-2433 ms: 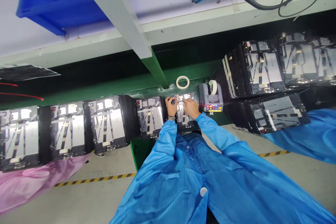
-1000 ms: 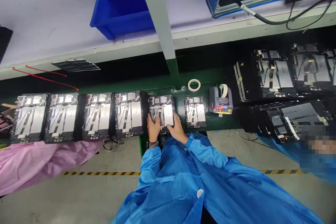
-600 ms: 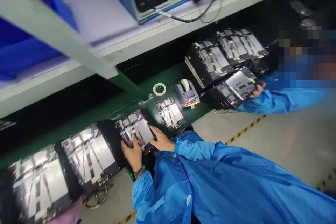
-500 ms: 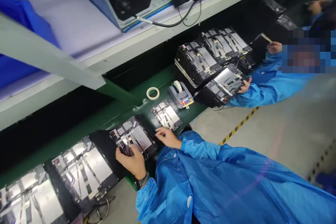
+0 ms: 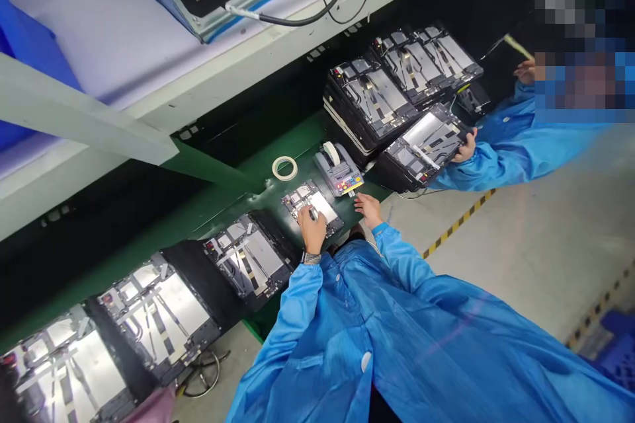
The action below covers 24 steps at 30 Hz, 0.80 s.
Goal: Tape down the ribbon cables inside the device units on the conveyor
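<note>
Left hand (image 5: 311, 232) on electronics panel (image 5: 321, 206), grip unclear | right hand (image 5: 368, 209) open, holding nothing, just beside tape dispenser (image 5: 338, 170) | green counter (image 5: 258, 197)

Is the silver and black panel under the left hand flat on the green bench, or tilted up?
Flat: the silver and black panel rests on the green bench, no edge raised, under the left hand.

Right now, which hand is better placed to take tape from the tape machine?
Probably the right hand. It is off the work and close beside the tape dispenser. The left hand is down on the metal-backed panel, farther from the dispenser.
</note>
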Each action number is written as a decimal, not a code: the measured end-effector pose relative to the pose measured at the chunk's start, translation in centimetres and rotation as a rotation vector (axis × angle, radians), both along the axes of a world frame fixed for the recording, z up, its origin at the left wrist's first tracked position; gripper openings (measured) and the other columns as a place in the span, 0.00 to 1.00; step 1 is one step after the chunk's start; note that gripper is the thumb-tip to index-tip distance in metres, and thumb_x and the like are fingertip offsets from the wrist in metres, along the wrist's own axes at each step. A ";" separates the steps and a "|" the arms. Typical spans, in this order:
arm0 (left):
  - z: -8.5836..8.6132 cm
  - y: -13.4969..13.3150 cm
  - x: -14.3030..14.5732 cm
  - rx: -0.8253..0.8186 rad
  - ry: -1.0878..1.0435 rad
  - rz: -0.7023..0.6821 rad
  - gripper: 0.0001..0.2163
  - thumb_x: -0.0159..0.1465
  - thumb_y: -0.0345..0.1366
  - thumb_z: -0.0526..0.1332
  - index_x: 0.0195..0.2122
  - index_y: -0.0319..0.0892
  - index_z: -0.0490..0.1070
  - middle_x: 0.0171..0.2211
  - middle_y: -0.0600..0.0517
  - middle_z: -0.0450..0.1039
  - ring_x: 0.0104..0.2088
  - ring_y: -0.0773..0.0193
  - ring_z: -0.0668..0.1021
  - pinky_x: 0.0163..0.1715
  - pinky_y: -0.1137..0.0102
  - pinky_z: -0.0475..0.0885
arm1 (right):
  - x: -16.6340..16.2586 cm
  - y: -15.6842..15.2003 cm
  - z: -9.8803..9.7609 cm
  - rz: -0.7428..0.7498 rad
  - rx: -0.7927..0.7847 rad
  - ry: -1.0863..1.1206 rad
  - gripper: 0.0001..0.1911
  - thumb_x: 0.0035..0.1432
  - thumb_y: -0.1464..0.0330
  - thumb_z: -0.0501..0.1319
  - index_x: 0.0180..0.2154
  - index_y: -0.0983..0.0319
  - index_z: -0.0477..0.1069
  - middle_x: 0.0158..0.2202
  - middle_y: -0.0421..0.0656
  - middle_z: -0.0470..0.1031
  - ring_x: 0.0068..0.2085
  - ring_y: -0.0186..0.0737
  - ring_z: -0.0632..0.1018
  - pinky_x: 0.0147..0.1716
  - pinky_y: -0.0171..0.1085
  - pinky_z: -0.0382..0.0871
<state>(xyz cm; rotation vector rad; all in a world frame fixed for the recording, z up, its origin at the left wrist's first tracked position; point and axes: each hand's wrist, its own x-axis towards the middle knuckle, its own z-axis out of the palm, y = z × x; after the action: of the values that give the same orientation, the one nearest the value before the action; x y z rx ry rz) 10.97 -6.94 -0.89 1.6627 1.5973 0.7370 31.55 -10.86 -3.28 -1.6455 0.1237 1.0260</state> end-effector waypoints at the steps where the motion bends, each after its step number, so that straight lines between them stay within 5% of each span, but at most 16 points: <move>1: -0.3 0.3 0.2 -0.007 0.020 0.013 0.13 0.65 0.30 0.63 0.51 0.44 0.71 0.54 0.40 0.73 0.61 0.48 0.73 0.67 0.51 0.66 | -0.3 0.3 -0.1 -0.001 0.020 0.033 0.08 0.57 0.67 0.71 0.34 0.63 0.75 0.26 0.39 0.78 0.23 0.31 0.76 0.20 0.27 0.69; 10: -2.0 3.1 0.0 -0.090 0.195 0.094 0.14 0.65 0.30 0.62 0.53 0.41 0.72 0.56 0.39 0.73 0.63 0.48 0.72 0.68 0.55 0.64 | -1.9 1.2 -0.5 -0.124 -0.032 0.028 0.06 0.57 0.69 0.69 0.33 0.62 0.73 0.22 0.33 0.72 0.21 0.28 0.72 0.18 0.25 0.65; 17: -3.9 6.8 1.7 -0.141 0.409 0.197 0.18 0.66 0.38 0.65 0.56 0.43 0.71 0.64 0.36 0.65 0.68 0.42 0.66 0.67 0.49 0.62 | -2.9 1.9 -0.8 -0.299 0.027 0.150 0.15 0.55 0.73 0.70 0.41 0.59 0.66 0.28 0.33 0.77 0.31 0.32 0.82 0.30 0.29 0.78; 24: -4.7 10.1 3.2 -0.114 0.479 0.049 0.19 0.64 0.41 0.68 0.54 0.44 0.70 0.66 0.36 0.63 0.69 0.42 0.64 0.68 0.48 0.57 | -3.2 4.2 -0.9 -0.285 -0.047 0.122 0.21 0.50 0.72 0.74 0.37 0.57 0.62 0.23 0.30 0.73 0.22 0.31 0.75 0.22 0.29 0.74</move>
<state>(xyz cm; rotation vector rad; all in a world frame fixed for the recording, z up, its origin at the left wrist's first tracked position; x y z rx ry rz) 14.16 3.17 -5.64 1.8089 1.9699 0.2694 28.36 -6.70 -4.21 -1.5540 0.4536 0.9088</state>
